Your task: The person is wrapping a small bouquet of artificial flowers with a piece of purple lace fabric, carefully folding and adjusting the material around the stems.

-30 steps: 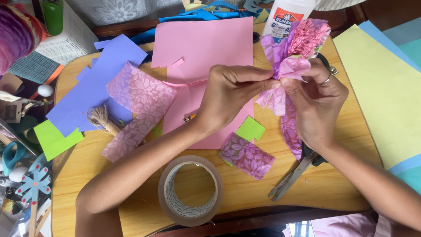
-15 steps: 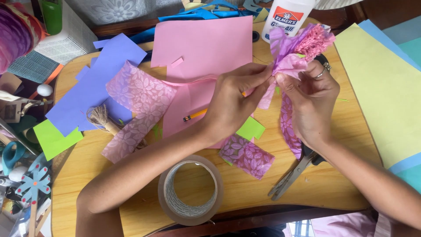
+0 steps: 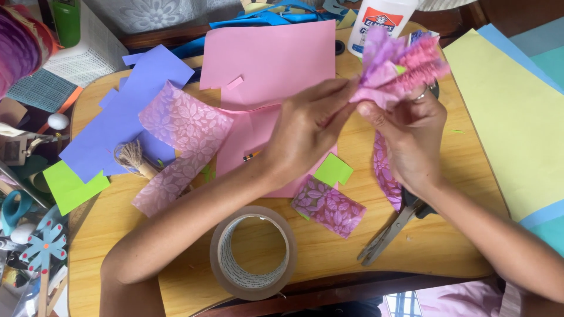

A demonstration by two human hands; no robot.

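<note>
Head view: both hands meet above the far middle of the round-cornered wooden tabletop [image 3: 446, 246]. The left hand [image 3: 308, 132] has its fingertips pressed together on the base of a paper flower [image 3: 396, 67], a ruffled bunch of thin lilac and pink crinkled paper with a fleck of green inside. The right hand [image 3: 411, 138] pinches the same base from the other side, thumb and forefinger closed on it, a ring on one finger. The flower is lifted off the tabletop, right between the two grips, fanning out beyond the fingertips.

A strip of pink floral-patterned translucent paper [image 3: 385, 173] hangs down under the right palm. Just nearer than that hand lie metal scissors [image 3: 390, 232], blades closed, handles hidden beneath the wrist. Under the left hand lies a flat sheet of smooth pink paper [image 3: 270, 58], with a small orange pencil [image 3: 251, 156] on it. Near the left wrist sit a small lime-green square [image 3: 333, 170] and a short rectangle of floral paper [image 3: 328, 206]. Beside the left forearm stands a broad ring of brown packing tape [image 3: 254, 252]. Further out from the left grip are longer floral strips [image 3: 182, 135], cut lavender sheets [image 3: 117, 123] and a frayed bundle of twine [image 3: 130, 157]. Beyond the flower stands a white glue bottle [image 3: 379, 23]; outward from the right hand lies a large pale yellow sheet [image 3: 511, 117].
</note>
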